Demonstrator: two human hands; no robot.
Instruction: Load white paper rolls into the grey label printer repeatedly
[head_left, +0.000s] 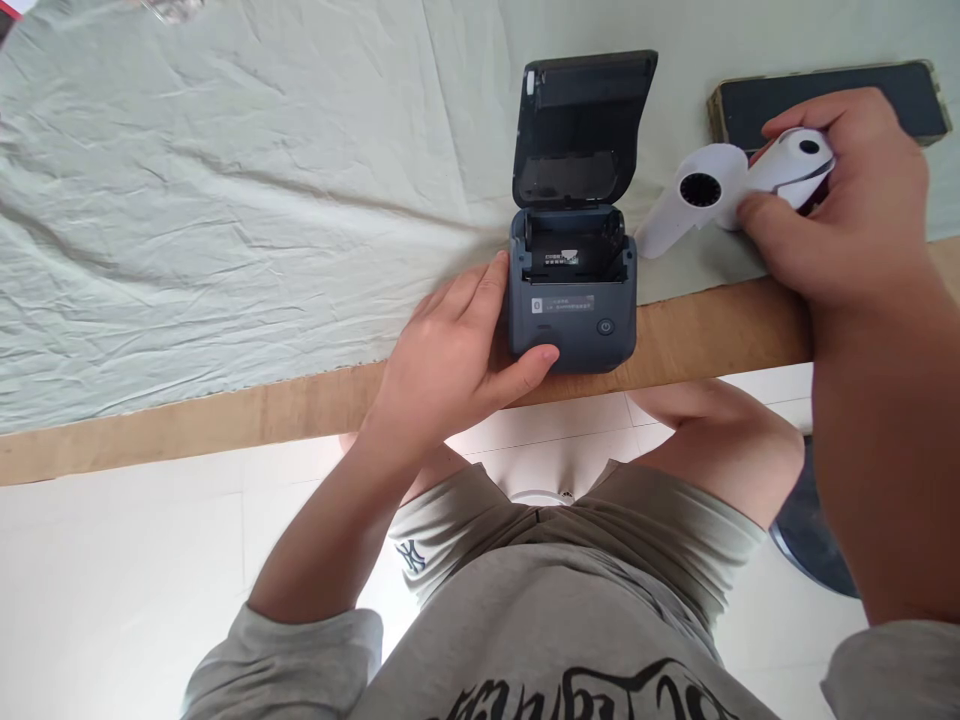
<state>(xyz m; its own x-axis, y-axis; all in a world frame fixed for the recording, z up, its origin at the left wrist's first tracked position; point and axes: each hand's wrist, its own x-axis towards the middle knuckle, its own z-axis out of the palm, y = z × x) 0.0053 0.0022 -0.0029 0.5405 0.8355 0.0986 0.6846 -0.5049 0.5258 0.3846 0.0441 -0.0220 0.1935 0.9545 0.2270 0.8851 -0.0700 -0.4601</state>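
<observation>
A dark blue-grey label printer [571, 335] sits at the table's front edge, its black lid [581, 125] swung up and its inner bay exposed. My left hand [457, 350] rests against the printer's left side, fingers stretched and thumb at its front corner. To the right of the printer, my right hand [847, 200] is closed around a white roll [799, 175] with a small dark hole in its end. Touching that roll is another white roll [690, 200] with a wider dark core, leaning to the left.
Behind my right hand lies a black phone [885, 95] in a worn clear case. A pale green cloth [262, 200] covers the table, with a bare wooden edge [300, 410] in front. Something clear and shiny [174, 8] lies at the back left.
</observation>
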